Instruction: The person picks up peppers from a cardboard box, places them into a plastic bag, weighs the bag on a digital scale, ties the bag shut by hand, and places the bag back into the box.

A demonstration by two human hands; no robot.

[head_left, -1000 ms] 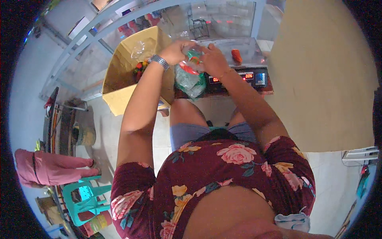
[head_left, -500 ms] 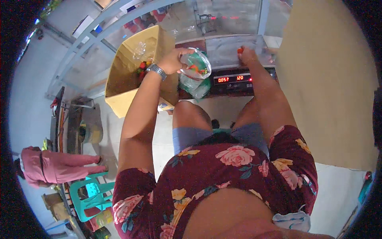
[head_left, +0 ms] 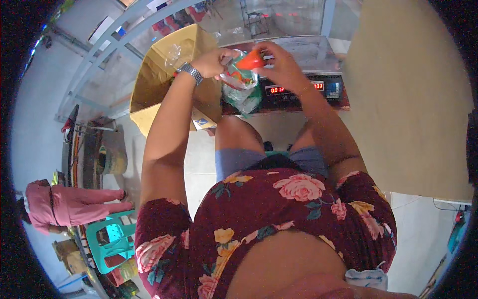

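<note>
My left hand, with a metal watch on the wrist, grips the rim of a clear plastic bag and keeps its mouth spread. Several red and green pieces of produce show inside the bag. Over the right side of that mouth, my right hand holds a red-orange bell pepper by its stem end. The pepper is slightly blurred. Just right of the bag stands a digital scale with lit red digits; my right forearm hides part of its front. Green and clear plastic lies under the bag.
Beside my left forearm stands an open cardboard box with clear plastic inside. A tall tan panel rises at the right. Glass panes in a metal frame stand beyond the scale. At far left, a person in pink is near a turquoise plastic chair.
My right hand has moved left from the scale's plate to the bag, carrying the bell pepper. The scale's digits have changed. My left hand keeps hold of the bag, slightly higher in view.
</note>
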